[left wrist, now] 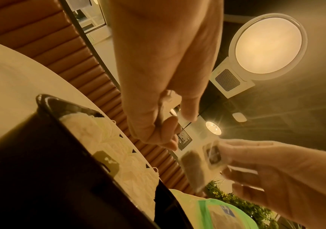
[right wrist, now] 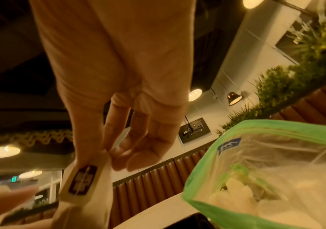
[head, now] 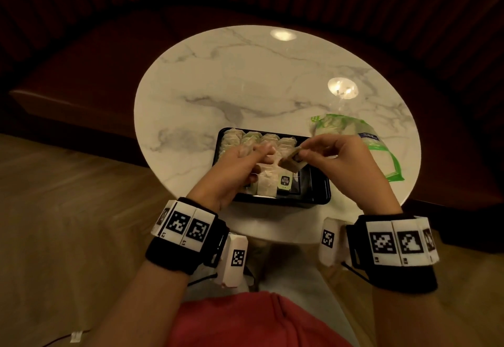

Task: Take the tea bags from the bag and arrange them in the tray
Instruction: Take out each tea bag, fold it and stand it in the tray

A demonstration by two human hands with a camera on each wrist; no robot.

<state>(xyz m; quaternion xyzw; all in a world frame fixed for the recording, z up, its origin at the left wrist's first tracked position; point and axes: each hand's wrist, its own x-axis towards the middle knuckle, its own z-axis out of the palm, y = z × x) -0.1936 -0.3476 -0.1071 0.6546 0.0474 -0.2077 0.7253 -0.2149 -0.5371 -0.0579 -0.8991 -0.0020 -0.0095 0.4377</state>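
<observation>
Head view shows both hands raised just above the tray. The right hand [head: 336, 156] pinches a tea bag [head: 292, 163] between thumb and fingertips, with its dark paper tag pressed under the thumb in the right wrist view. The left hand [head: 240, 165] has its fingers curled and reaches toward that same bag; whether it grips the bag, its string or nothing cannot be told from these blurred pictures.

Risk, as a judgement: the bag is soft and held only at one end, so a loose pinch could drop it crooked onto the rows beneath. If a string runs between the hands, a tug could snag or tear the paper. The left hand's wrist hangs low over the near row and could knock those bags out of line.

Directly under the hands, the black tray [head: 321, 196] on the marble desk [head: 231, 79] holds a far row of pale tea bags and a few more nearer, one showing a green tag; its right near part looks bare. Beyond the right hand lies the green-edged clear bag [head: 381, 153], mouth open, with more pale bags inside.
</observation>
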